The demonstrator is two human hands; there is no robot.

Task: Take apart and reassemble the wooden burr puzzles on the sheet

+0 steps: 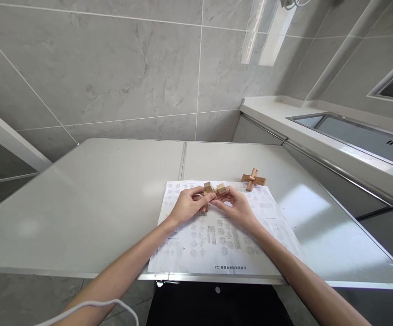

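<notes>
Both hands meet above a printed sheet and hold a group of light wooden puzzle blocks (210, 187) between them. My left hand (188, 204) is closed, with its thumb and fingers pinching the blocks from the left. My right hand (236, 206) is closed on the same blocks from the right, its fingertips touching those of the left. The fingers partly cover the blocks, so how the pieces fit together cannot be made out. Behind the right hand, a cross-shaped wooden puzzle (253, 179) rests by the sheet's far right edge.
The white printed sheet (250, 246) with small diagrams lies at the table's front edge. A pale folding table (97, 203) has a seam across its middle. At right stands a counter (271, 111) with a sink (355, 136). A white cable (94, 303) crosses my left forearm.
</notes>
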